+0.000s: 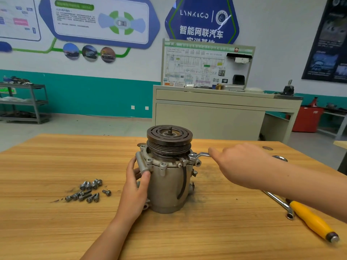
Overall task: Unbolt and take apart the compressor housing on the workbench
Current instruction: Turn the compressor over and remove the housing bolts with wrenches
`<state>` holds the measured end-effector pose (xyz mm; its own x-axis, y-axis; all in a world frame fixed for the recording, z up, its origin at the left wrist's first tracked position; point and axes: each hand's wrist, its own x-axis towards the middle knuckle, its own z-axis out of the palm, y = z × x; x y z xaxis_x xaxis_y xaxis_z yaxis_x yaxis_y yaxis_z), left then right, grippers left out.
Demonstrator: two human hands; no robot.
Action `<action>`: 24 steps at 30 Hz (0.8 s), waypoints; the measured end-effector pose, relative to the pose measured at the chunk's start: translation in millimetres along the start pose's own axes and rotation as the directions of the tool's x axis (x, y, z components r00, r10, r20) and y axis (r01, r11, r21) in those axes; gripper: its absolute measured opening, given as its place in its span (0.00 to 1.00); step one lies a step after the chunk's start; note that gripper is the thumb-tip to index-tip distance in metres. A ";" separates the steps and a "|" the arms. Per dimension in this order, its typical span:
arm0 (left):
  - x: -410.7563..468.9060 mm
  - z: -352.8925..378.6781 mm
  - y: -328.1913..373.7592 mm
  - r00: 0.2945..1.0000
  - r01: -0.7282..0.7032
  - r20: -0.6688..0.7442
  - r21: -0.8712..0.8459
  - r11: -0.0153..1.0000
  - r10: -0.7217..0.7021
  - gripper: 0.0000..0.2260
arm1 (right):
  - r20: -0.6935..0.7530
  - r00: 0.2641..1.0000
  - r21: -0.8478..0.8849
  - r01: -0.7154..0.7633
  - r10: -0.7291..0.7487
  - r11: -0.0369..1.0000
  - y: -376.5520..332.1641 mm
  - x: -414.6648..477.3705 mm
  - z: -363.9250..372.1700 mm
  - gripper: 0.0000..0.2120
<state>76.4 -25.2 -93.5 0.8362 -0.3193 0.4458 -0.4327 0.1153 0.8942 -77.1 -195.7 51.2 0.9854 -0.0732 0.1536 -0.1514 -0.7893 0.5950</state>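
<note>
A grey metal compressor (pixel 167 186) stands upright in the middle of the wooden workbench (pixel 47 231), its dark grooved pulley (pixel 169 136) on top. My left hand (pixel 136 186) grips the housing's left side, thumb on the front. My right hand (pixel 242 166) holds the handle of a wrench (pixel 200 155) whose ring end sits on a bolt at the flange's right rim. More bolts stand around the flange (pixel 163 165). Several removed bolts (pixel 88 191) lie loose to the left of the compressor.
A yellow-handled tool (pixel 313 220) and a socket wrench (pixel 281 203) lie at the front right, partly under my right forearm. Another wrench's ring end (pixel 279 158) shows behind my right arm. A beige training bench (pixel 216 109) stands behind the table.
</note>
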 end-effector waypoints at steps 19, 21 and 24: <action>-0.1 -2.5 1.0 1.000 -0.018 0.001 0.015 1.000 0.018 0.30 | -0.543 0.839 0.274 0.125 0.046 0.954 -8.9 77.4 55.0 0.12; -0.1 -2.0 1.0 1.000 -0.018 0.000 0.019 1.000 0.018 0.29 | -0.429 0.895 0.325 0.029 0.120 0.945 -6.5 73.8 57.7 0.11; -0.6 -2.2 1.3 1.000 -0.017 0.001 0.024 1.000 0.017 0.29 | -0.365 0.856 0.555 -0.115 0.365 0.824 4.0 51.8 54.4 0.13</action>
<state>76.1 -22.8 -92.5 0.8285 -0.3180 0.4609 -0.4548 0.0981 0.8852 -22.4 -235.9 18.6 0.7602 -0.1288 0.6367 -0.1949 -0.9802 0.0344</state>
